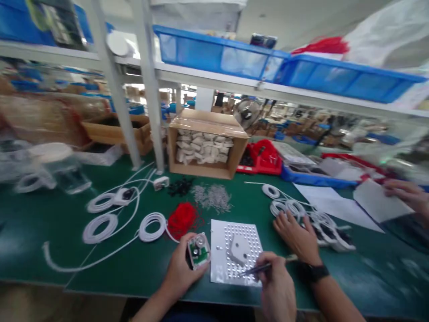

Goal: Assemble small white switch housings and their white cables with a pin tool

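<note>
My left hand (179, 273) is closed around a small clear-cased module with a green circuit board (198, 251), held just above the table's near edge. My right hand (276, 288) pinches a thin metal tool (264, 267) whose tip rests on a white dimpled tray (221, 268). A white plastic cover (238, 248) lies on that tray. Another person's hand with a black wristwatch (296, 237) lies on white cable coils (318, 221) just right of the tray.
The green table (140, 264) carries more white cable coils (100, 226), a red wire bundle (182, 218), heaps of grey screws (212, 197) and black parts (181, 187). An open cardboard box (206, 145), red trays (264, 158) and white sheets (330, 203) lie behind. A further hand (407, 194) rests on paper.
</note>
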The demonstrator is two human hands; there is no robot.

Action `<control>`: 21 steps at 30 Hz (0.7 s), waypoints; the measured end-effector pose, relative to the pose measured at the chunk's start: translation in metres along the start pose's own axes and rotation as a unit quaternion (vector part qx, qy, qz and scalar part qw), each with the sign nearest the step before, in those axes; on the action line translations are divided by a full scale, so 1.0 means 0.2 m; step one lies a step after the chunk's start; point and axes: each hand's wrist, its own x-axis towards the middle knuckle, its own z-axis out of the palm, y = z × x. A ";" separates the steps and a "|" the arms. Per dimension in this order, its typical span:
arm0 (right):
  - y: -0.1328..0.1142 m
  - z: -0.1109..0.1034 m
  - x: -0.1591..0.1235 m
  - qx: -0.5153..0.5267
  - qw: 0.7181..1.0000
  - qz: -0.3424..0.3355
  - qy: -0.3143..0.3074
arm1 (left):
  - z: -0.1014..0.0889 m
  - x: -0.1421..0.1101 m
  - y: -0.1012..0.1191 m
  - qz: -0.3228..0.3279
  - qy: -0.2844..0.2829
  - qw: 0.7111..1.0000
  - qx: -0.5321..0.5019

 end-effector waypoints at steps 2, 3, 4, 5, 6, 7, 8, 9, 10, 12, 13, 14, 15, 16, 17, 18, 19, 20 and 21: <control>-0.04 0.07 -0.03 0.068 0.995 0.056 0.047 | 0.01 0.01 -0.02 0.011 0.015 1.000 0.005; -0.06 0.14 -0.07 0.115 0.987 0.086 0.071 | 0.01 0.01 -0.03 0.017 0.022 1.000 0.008; -0.07 0.23 -0.13 0.133 0.983 0.101 0.076 | 0.01 0.01 -0.03 0.020 0.026 0.999 0.013; -0.09 0.33 -0.20 0.146 0.980 0.115 0.075 | 0.01 0.00 -0.04 0.023 0.027 0.999 0.017; -0.11 0.43 -0.27 0.155 0.977 0.130 0.068 | 0.00 0.00 -0.04 0.025 0.026 0.999 0.020; -0.13 0.52 -0.35 0.163 0.974 0.143 0.062 | 0.00 -0.01 -0.04 0.026 0.023 0.999 0.023; -0.16 0.60 -0.42 0.174 0.970 0.158 0.062 | 0.00 -0.01 -0.04 0.026 0.020 0.999 0.024; -0.18 0.67 -0.48 0.182 0.966 0.172 0.066 | 0.00 -0.01 -0.04 0.025 0.018 0.999 0.025; -0.20 0.71 -0.52 0.186 0.963 0.182 0.070 | -0.01 -0.01 -0.04 0.025 0.015 0.999 0.024; -0.22 0.77 -0.56 0.180 0.962 0.191 0.072 | -0.01 -0.01 -0.05 0.025 0.011 0.999 0.019; -0.23 0.78 -0.57 0.172 0.964 0.189 0.065 | -0.01 -0.01 -0.05 0.027 0.010 0.999 0.015; -0.23 0.79 -0.56 0.163 0.967 0.186 0.054 | -0.01 -0.01 -0.06 0.029 0.012 0.999 0.011; -0.22 0.80 -0.56 0.154 0.970 0.183 0.047 | -0.01 -0.01 -0.06 0.031 0.013 0.999 0.011; -0.21 0.81 -0.55 0.146 0.972 0.180 0.042 | -0.01 -0.01 -0.06 0.031 0.013 0.999 0.013; -0.20 0.81 -0.55 0.138 0.974 0.177 0.038 | -0.01 -0.01 -0.06 0.031 0.012 0.999 0.017; -0.19 0.82 -0.55 0.132 0.975 0.175 0.035 | -0.01 -0.01 -0.06 0.030 0.012 0.999 0.022; -0.18 0.83 -0.54 0.127 0.976 0.172 0.032 | -0.01 -0.01 -0.05 0.031 0.012 0.999 0.027; -0.18 0.84 -0.54 0.126 0.977 0.169 0.029 | -0.01 -0.01 -0.05 0.034 0.013 0.999 0.031; -0.17 0.85 -0.54 0.127 0.978 0.165 0.026 | -0.01 -0.01 -0.05 0.036 0.015 0.999 0.033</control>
